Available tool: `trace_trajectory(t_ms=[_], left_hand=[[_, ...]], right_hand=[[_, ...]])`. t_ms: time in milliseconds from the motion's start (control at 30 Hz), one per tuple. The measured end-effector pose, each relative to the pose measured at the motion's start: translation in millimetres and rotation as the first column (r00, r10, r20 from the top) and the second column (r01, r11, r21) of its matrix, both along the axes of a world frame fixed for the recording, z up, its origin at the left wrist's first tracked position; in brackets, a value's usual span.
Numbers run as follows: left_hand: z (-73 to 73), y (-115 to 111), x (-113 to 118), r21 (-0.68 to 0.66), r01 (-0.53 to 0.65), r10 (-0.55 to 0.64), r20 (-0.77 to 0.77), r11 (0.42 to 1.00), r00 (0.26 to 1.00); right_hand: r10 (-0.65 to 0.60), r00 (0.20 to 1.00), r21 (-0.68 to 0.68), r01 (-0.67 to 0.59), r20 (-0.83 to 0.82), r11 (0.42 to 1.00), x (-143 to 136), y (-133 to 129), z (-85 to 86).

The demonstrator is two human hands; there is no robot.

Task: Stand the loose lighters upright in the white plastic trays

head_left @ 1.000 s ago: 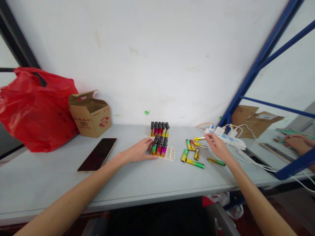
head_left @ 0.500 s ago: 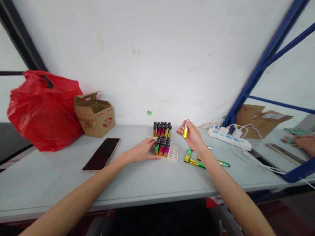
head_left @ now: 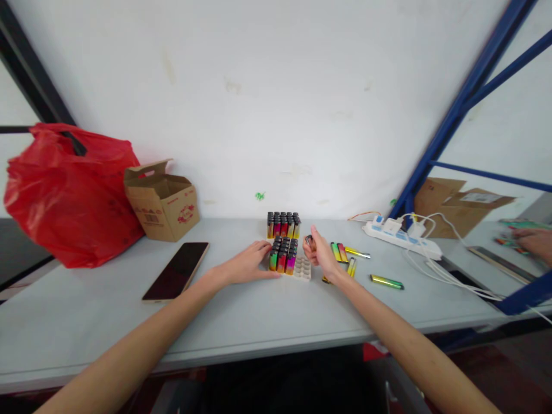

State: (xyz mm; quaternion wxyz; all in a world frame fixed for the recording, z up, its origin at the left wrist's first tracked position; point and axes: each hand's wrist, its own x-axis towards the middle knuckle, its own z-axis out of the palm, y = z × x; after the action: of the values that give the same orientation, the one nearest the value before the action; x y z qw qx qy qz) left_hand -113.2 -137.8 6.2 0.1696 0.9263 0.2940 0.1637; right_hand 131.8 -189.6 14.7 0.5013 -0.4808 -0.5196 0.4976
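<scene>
Several coloured lighters with black tops (head_left: 283,255) stand upright in a pale tray (head_left: 303,269), whose right part shows bare sockets. My left hand (head_left: 250,263) rests at the tray's left side, thumb and fingers apart, holding nothing. Just above the tray's right end, my right hand (head_left: 318,250) is closed around a lighter (head_left: 309,241), with mostly its top showing. Behind stands a second block of upright lighters (head_left: 283,225). Loose lighters (head_left: 339,252) lie right of my right hand, partly behind its wrist; a green-yellow lighter (head_left: 387,282) lies farther right.
A phone (head_left: 176,272) lies on the left of the table (head_left: 241,322). Behind it are an open cardboard box (head_left: 166,204) and a red plastic bag (head_left: 75,195). A power strip with cables (head_left: 403,240) sits at right, near a blue frame. Another person's hand (head_left: 533,241) is at far right.
My right hand has moved left and down with the lighter, from above the loose lighters to the tray's right end. The lighter has turned top up. My left hand has stayed beside the tray.
</scene>
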Motion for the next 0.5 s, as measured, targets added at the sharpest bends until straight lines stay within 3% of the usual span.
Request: trace_trajectory(t_ms=[267, 400, 500], left_hand=[[-1.4, 1.0, -0.5, -0.003, -0.008, 0.008, -0.008, 1.000, 1.000], [-3.6, 2.5, -1.3, 0.000, 0.005, -0.005, 0.015, 1.000, 1.000], [-3.9, 3.1, -0.8, -0.012, 0.006, -0.006, 0.010, 1.000, 1.000]], right_hand=[[-0.052, 0.998, 0.053, 0.049, 0.041, 0.997, -0.1, 0.5, -5.2], [-0.037, 0.999, 0.032, 0.037, -0.021, 0.999, 2.4, 2.9, -3.9], [0.005, 0.996, 0.116, 0.005, -0.087, 0.993, 5.1, 5.1, -2.1]])
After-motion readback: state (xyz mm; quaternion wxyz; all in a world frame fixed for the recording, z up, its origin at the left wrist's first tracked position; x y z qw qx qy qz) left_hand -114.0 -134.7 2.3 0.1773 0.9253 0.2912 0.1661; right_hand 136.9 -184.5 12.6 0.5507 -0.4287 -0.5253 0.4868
